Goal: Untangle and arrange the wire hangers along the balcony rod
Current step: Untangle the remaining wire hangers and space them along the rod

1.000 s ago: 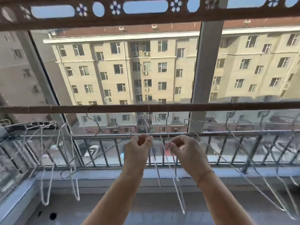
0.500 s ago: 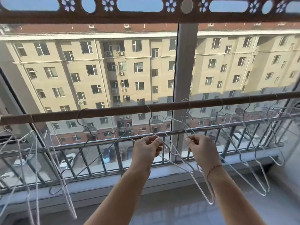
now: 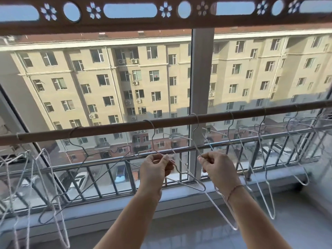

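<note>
A brown balcony rod (image 3: pixel 115 127) runs across the view, rising to the right. Several thin wire hangers hook over it. My left hand (image 3: pixel 155 168) pinches the wire of one pale hanger (image 3: pixel 195 184) whose hook sits on the rod at centre. My right hand (image 3: pixel 216 167) grips a neighbouring white hanger (image 3: pixel 225 214) that hangs down past my wrist. A dark wire hanger (image 3: pixel 77 190) dangles to the left. More white hangers (image 3: pixel 265 191) hang on the right, and a bunch of them (image 3: pixel 41 186) crowds the far left.
Behind the rod stands a metal railing (image 3: pixel 100 161) over a grey sill (image 3: pixel 107 212), with a vertical window post (image 3: pixel 201 78) at centre. A carved wooden valance (image 3: pixel 161 20) spans the top. The balcony floor (image 3: pixel 179 238) lies below my arms.
The view has swung up and to the right. My hands have spread slightly apart, each still holding its hanger wire just below the rod.
</note>
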Motion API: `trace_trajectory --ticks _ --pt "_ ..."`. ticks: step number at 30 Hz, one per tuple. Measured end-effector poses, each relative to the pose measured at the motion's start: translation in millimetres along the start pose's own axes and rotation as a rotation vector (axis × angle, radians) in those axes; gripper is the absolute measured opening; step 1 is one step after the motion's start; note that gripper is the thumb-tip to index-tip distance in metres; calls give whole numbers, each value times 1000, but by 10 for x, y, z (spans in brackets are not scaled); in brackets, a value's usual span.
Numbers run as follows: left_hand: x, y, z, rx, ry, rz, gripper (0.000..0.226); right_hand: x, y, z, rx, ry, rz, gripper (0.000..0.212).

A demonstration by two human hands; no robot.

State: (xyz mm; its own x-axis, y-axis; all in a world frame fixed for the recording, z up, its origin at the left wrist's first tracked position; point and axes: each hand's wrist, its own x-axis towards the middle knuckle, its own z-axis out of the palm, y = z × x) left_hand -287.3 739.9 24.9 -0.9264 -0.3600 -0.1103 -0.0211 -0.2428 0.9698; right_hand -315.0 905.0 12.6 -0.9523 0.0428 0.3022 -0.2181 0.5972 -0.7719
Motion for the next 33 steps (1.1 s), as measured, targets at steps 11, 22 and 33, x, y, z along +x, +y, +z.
trace_trajectory --ticks 11,22,33 --pt "-57 41 -145 39 17 6 6 -58 -125 40 2 -90 -34 13" --pt "-311 206 -968 140 275 179 14 -462 -629 -50 3 112 -179 29" --pt "-356 594 -2248 298 579 458 5 -979 -1755 1186 328 -265 -235 13"
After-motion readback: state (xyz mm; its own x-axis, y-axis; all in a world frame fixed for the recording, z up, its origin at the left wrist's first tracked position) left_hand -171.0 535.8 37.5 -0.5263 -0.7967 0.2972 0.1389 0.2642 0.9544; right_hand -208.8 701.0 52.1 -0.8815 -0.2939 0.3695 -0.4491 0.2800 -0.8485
